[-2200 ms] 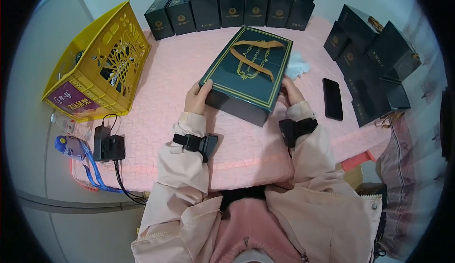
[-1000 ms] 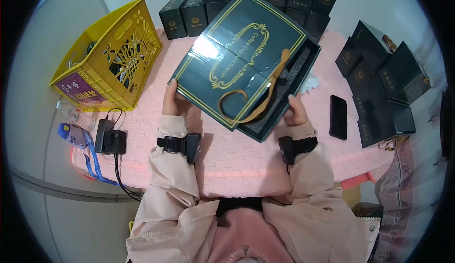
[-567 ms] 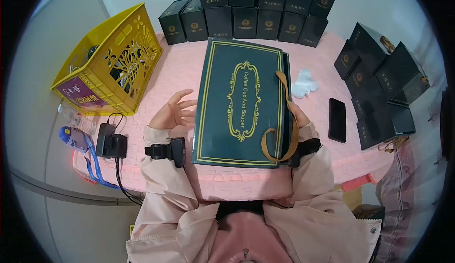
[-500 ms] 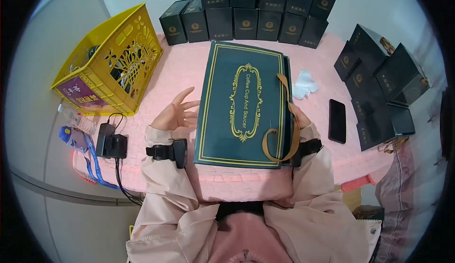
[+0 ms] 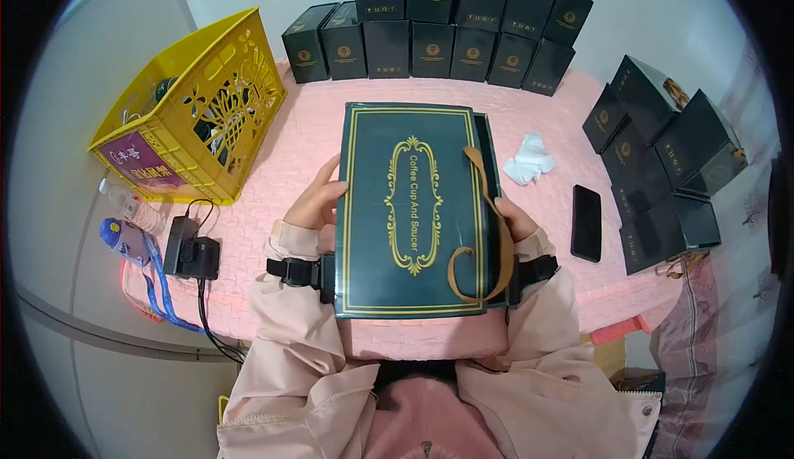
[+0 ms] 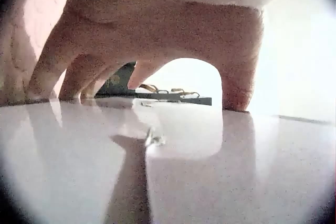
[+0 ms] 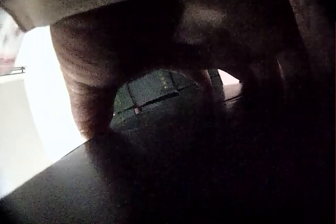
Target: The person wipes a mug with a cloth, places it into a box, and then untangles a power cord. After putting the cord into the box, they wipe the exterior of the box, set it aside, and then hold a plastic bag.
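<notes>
A dark green coffee cup and saucer gift box (image 5: 368,211), with gold lettering and border, is held over the table, its lid facing up. A brown ribbon handle (image 5: 506,252) loops along its right side, where the darker inner part shows past the lid. At the left edge my left hand (image 5: 314,198) holds the box, thumb at the rim. My right hand (image 5: 518,221) grips the opposite edge. Left-hand thumb and fingertips meet a pale, shiny surface in the left wrist view. The right wrist view is dark, with the thumb (image 7: 92,98) against the box.
Stacked dark boxes (image 5: 387,50) line the back, and more boxes (image 5: 653,182) stand at right. A yellow crate (image 5: 223,103) is at left, near a bottle (image 5: 124,240) and black adapters (image 5: 194,256). A white tissue (image 5: 529,160) and a phone (image 5: 586,223) lie right of the gift box.
The box was turned from a slant until its lettering ran lengthwise, then came nearer the body. My left hand let go, spread open beside it, and now holds its left edge again.
</notes>
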The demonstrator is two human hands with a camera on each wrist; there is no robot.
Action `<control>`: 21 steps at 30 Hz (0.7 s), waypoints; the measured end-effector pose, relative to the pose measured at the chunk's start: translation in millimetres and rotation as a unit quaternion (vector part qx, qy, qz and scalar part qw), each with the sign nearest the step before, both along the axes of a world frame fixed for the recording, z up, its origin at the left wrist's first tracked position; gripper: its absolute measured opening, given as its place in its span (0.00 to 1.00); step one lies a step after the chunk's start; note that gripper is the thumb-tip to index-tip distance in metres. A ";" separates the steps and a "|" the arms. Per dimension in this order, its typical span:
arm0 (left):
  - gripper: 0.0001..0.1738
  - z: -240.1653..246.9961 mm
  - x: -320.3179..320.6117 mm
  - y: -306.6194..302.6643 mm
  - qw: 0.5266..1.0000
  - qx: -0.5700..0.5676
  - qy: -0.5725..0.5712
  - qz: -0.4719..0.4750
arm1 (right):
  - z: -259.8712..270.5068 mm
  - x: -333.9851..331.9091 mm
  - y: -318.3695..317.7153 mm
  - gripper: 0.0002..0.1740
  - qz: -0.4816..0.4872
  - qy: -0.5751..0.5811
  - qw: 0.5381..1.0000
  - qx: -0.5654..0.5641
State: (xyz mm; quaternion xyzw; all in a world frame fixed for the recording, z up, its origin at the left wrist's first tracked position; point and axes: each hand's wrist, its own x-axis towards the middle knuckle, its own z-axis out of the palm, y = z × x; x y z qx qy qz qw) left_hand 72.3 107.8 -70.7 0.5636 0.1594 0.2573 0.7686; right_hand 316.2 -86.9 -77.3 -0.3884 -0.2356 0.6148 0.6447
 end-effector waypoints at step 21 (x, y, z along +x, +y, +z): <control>0.40 -1.1 -31.1 23.8 0.995 0.015 -0.078 0.057 | -19.3 52.3 -24.7 0.23 -0.195 -0.004 0.981 0.026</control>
